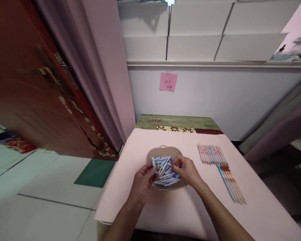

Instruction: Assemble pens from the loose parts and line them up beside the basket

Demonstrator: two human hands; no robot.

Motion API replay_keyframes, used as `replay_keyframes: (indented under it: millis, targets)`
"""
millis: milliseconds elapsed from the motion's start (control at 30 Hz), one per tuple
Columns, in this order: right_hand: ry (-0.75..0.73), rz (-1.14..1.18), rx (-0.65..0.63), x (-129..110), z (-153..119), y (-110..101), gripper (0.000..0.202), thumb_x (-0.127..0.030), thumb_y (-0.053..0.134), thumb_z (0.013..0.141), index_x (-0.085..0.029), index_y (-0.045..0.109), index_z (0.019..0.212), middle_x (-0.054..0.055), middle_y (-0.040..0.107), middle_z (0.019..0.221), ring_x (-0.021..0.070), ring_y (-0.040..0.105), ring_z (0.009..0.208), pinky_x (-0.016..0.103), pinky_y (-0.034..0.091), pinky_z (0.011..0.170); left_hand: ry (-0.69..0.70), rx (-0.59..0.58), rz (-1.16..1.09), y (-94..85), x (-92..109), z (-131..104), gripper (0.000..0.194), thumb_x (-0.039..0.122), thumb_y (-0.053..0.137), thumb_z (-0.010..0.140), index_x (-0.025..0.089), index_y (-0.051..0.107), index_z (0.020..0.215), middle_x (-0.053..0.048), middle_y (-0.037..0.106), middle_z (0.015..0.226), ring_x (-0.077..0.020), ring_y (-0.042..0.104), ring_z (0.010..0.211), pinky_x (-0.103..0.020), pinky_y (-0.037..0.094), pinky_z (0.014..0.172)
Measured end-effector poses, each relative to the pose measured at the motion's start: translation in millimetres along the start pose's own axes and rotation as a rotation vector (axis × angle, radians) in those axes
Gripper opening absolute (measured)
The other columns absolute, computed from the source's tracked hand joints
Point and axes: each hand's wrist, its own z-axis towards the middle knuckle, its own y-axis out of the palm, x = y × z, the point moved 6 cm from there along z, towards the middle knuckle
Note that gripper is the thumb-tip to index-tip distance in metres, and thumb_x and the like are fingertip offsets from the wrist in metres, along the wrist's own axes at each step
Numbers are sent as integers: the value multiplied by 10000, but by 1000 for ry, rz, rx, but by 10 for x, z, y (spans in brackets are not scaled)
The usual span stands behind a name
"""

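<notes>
A beige bowl (pixel 174 151) filled with loose blue and white pen parts (pixel 169 180) rests on the pink-covered table. At its left side, my left hand (pixel 145 175) pinches a light blue pen part (pixel 154 163), held upright over the rim. My right hand (pixel 185 169) reaches over the bowl's right side, thumb and fingers closed on a thin white piece (pixel 169 164) whose kind is too small to make out. Right of the bowl lies a row of pale pens (pixel 212 154) with reddish and bluish parts. Below it are several brown-and-pale pens (pixel 232 185) and a blue pen (pixel 226 183).
The pink cover (pixel 125 187) spans the table, leaving a green patterned strip (pixel 175 120) at the back. A pink note (pixel 168 82) is stuck to the white wall. A brown door (pixel 52 83) and purple curtain (pixel 87 67) stand left.
</notes>
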Motion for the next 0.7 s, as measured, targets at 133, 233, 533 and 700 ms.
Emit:
replay_keyframes:
  millis: [133, 233, 533, 700]
  targets:
    - [0, 368, 58, -48, -98, -67, 165, -290, 642, 713, -162, 617, 814, -34, 590, 600, 100, 522, 517, 193, 408, 496, -55, -10, 24, 71, -82, -36, 324, 243, 808, 615, 129, 705, 901, -77, 710, 812, -101, 596, 590, -211, 487, 558]
    - [5, 486, 36, -161, -140, -105, 216, -322, 668, 721, -148, 638, 845, -26, 594, 599, 96, 518, 515, 198, 411, 498, -22, -19, 77, 126, -96, -79, 337, 269, 807, 611, 137, 707, 903, -71, 709, 797, -104, 589, 571, -222, 478, 549]
    - [-60, 669, 64, -322, -465, -232, 244, -367, 664, 795, -165, 663, 932, 23, 668, 768, 124, 589, 663, 223, 470, 612, 307, -20, 330, 200, -109, -267, 271, 280, 761, 663, 168, 684, 897, -37, 702, 831, -177, 633, 784, -272, 499, 703]
    - [-43, 767, 153, -205, -639, -255, 210, -348, 696, 783, -185, 633, 898, -7, 643, 729, 102, 581, 631, 202, 478, 589, 415, 33, 447, 167, -167, -358, 211, 259, 747, 684, 174, 626, 834, -3, 641, 755, -142, 592, 717, -239, 470, 669]
